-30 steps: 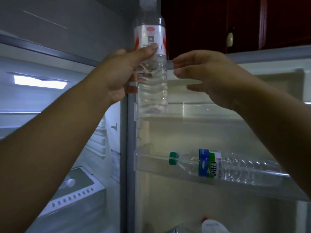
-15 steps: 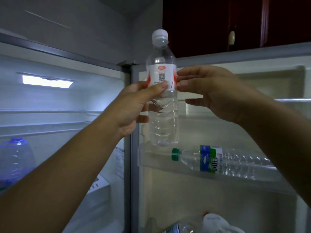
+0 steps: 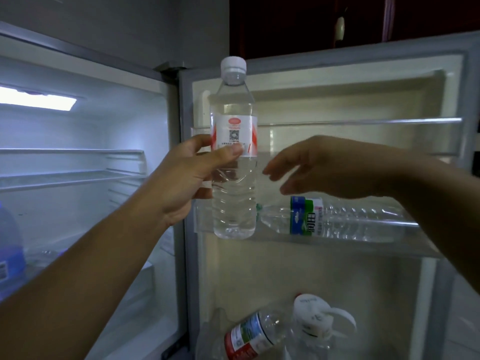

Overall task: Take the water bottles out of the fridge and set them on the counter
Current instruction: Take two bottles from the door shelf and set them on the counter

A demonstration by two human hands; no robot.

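Head view, and I see two changes from half a second ago. The water bottle (image 3: 233, 198) sits a little lower against the fridge door (image 3: 337, 276). Its base now overlaps the front of the lower door shelf (image 3: 405, 246) and hides the cap of the bottle lying there. The right grip (image 3: 330, 167) had its fingertips at the label then. Now it is off to the right, apart from the bottle, with fingers loose and slightly spread, holding nothing.

The left grip (image 3: 181, 180) is wrapped round the bottle's middle. Its thumb (image 3: 231, 153) lies across the lower edge of the label, and the fingers go round the far side. The bottle is upright in the air in front of the hinge side of the open door, not on any counter.

It is clear and ribbed and looks nearly full. It has a white cap and a white label with red marks and a small square code.

Just behind it, a green-labelled bottle (image 3: 337, 222) lies on its side on the lower door shelf, neck toward the held one. Above that runs the upper door shelf rail (image 3: 363, 122).

At the bottom of the door, a red-labelled bottle (image 3: 249, 336) leans beside a white-capped jug (image 3: 311, 318).

To the left, the fridge light (image 3: 39, 100) is on. A large blue-tinted bottle (image 3: 10, 255) shows at the frame's edge. A dark cupboard (image 3: 285, 22) hangs above the door.
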